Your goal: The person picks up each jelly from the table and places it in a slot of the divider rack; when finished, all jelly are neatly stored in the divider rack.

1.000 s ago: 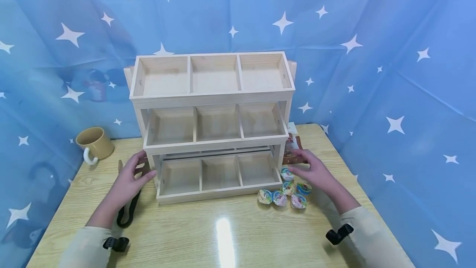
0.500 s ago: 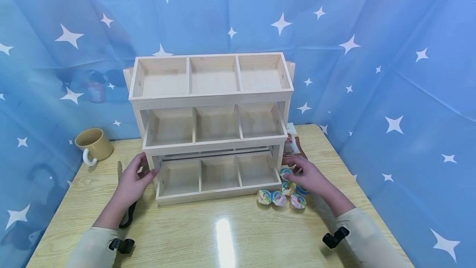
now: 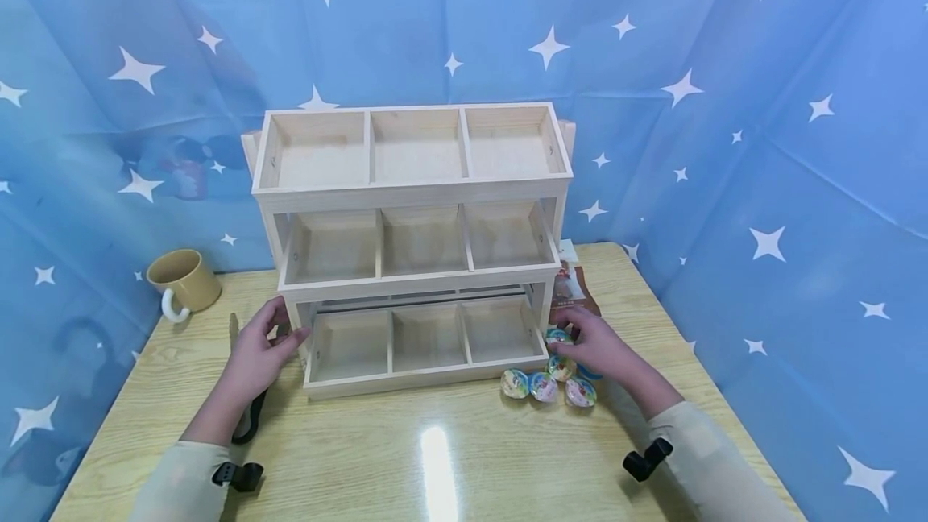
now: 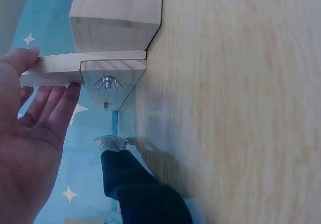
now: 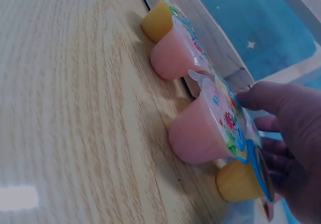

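A pale wooden three-tier rack (image 3: 428, 192) with divided trays stands against the backdrop. My left hand (image 3: 257, 349) grips the side frame low on its left; in the left wrist view, the thumb lies over a wooden strip (image 4: 52, 68) and the fingers under it. My right hand (image 3: 598, 345) is at the rack's lower right, thumb and fingers on either side of a jelly cup (image 3: 558, 335) that it partly hides. More jelly cups (image 3: 544, 387) sit in front of that hand. The right wrist view shows pink cups (image 5: 198, 131) and yellow ones (image 5: 238, 181) near the fingers.
A tan mug (image 3: 190, 280) with a white handle stands at the back left. A black-handled utensil (image 3: 250, 425) lies beside the left hand, partly hidden. Behind the right hand lies a brown packet (image 3: 573, 284). Starry blue cloth (image 3: 725, 143) encloses the table (image 3: 348, 457).
My right hand has moved from over the brown packet down and leftward onto the rear jelly cup. The left hand has shifted slightly right and stays at the rack's side.
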Motion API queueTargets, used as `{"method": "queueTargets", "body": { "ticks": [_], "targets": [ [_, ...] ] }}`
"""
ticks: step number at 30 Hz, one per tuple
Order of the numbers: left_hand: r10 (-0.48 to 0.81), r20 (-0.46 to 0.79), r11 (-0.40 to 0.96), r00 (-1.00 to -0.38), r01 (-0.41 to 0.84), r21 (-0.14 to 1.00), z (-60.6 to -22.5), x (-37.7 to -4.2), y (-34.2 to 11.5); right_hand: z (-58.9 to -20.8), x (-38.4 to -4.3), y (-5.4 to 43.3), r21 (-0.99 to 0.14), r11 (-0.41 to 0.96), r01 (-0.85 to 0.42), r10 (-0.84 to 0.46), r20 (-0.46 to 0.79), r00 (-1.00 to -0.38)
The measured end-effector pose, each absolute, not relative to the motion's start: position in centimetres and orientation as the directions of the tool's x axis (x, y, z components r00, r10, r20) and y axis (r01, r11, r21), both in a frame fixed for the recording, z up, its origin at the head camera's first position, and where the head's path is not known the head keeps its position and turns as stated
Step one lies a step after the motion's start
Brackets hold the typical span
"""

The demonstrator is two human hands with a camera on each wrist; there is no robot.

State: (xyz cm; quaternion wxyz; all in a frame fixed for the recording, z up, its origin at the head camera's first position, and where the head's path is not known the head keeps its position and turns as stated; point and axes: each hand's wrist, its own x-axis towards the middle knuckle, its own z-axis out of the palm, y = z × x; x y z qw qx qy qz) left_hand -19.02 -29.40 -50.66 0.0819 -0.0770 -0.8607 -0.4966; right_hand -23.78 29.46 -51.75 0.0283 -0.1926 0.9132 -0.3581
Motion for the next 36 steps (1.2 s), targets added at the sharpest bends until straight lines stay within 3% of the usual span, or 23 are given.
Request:
{"method": "queueTargets", "body": {
  "ticks": [21, 36],
  "targets": [
    [0.051, 0.179, 0.515, -0.983, 0.179, 0.838, -50.7, -19.3, -29.6, -50.9, -23.7, 29.2, -0.561, 0.761, -0.327, -0.343, 0.080, -0.936],
    [0.052, 0.191, 0.510, -0.980, 0.190, 0.839, -51.0, -19.3, -29.9, -48.7, -20.4, 28.9, -0.538, 0.729, -0.424, -0.302, 0.304, -0.904]
  ]
}}
